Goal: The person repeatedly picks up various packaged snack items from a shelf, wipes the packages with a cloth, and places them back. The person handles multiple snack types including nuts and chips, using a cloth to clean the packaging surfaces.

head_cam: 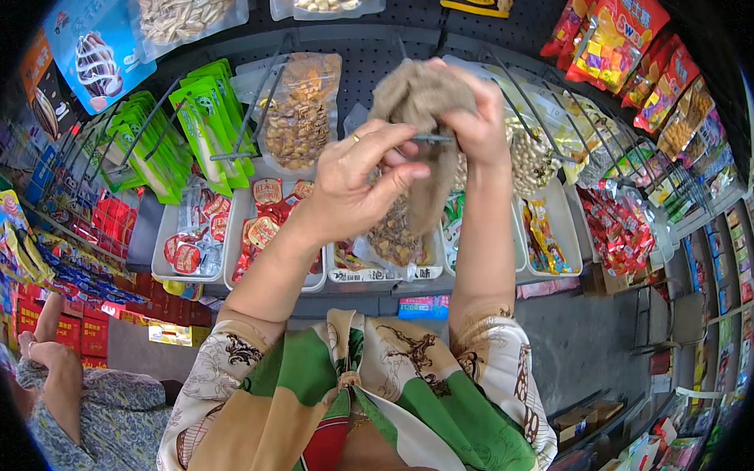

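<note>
A grey-brown cloth (424,95) is bunched in my right hand (476,112), around the front part of a metal display hook (434,139). One end of the cloth hangs down below the hook. My left hand (364,178) has its fingertips closed at the left end of the hook's front bar, with the thumb held apart below. A clear bag of brown snacks (393,231) hangs or leans behind the cloth, partly hidden. To the left of my hands hangs another clear bag of brown beans or nuts (297,121).
White plastic bins (328,283) with packaged snacks line the shelf under my forearms. Several bare hooks (523,100) jut out on the right. Green snack packets (211,126) hang on the left. A person in a patterned dress (99,416) is at lower left. A folding chair (685,318) stands right.
</note>
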{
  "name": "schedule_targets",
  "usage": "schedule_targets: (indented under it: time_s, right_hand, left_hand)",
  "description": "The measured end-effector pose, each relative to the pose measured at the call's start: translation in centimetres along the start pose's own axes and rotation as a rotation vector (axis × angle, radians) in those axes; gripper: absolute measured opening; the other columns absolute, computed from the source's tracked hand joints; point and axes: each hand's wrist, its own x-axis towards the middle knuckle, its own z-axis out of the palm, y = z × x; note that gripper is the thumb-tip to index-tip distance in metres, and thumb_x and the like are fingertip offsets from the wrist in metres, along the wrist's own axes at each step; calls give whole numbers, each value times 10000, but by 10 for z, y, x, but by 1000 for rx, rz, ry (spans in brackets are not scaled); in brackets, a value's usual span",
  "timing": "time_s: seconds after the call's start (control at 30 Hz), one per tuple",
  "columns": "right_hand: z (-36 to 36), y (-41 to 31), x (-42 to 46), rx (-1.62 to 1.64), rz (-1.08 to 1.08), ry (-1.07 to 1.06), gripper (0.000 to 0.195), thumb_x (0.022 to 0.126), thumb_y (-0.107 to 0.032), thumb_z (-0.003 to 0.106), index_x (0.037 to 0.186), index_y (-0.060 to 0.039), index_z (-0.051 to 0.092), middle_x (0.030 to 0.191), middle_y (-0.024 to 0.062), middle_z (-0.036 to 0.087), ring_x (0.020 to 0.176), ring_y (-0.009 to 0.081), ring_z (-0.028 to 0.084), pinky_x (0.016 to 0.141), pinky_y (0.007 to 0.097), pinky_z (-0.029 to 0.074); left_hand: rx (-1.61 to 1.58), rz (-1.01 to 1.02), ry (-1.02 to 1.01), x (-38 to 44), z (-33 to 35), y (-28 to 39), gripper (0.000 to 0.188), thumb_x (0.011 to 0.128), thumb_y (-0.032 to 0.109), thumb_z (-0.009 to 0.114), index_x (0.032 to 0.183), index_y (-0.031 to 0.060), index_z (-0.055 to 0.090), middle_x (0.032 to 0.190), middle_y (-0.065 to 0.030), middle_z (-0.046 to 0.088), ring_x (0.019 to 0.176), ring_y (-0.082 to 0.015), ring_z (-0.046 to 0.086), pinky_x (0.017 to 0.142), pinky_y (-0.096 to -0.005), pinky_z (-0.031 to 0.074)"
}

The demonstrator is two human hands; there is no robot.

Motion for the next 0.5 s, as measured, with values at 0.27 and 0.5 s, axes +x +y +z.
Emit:
schedule_targets:
  time_s: [0.27,0.5]
  right_hand:
    - [-12,98,37,-508,-94,605,159,706,-50,603,850,17,595,777,102,613,745,154,582,640,271,455]
    - [9,121,20,720,92,787,174,812,-24,503,962,51,551,901,109,597,785,192,594,681,318,492]
  left_hand:
    - [48,-140,50,2,7,10,154,737,-21,607,889,-35,580,702,-67,581,604,-99,571,511,-218,448]
    - [-93,-429,87,-18,-4,-22,146,831,39,533,956,-28,569,790,-94,607,599,-94,565,518,-189,443]
